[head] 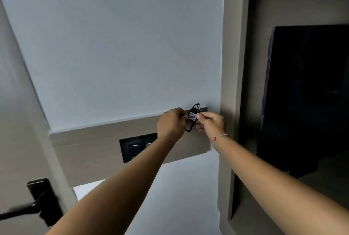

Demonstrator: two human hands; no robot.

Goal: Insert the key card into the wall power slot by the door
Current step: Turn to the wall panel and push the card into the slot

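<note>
A black key card tag (190, 121) with a white handwritten label and a metal ring at its top hangs upright in front of the wooden wall band (90, 146). My left hand (172, 124) pinches its left edge and my right hand (210, 123) pinches its right edge. Lower left of the hands, set into the band, is the black wall power slot panel (135, 149); my left forearm covers its right part. The tag is held apart from the panel, up and to its right.
A black door handle with its plate (42, 202) shows at the lower left on the door. At the right, a grey-brown frame (238, 102) encloses a dark screen (306, 102). White wall fills the space above and below the band.
</note>
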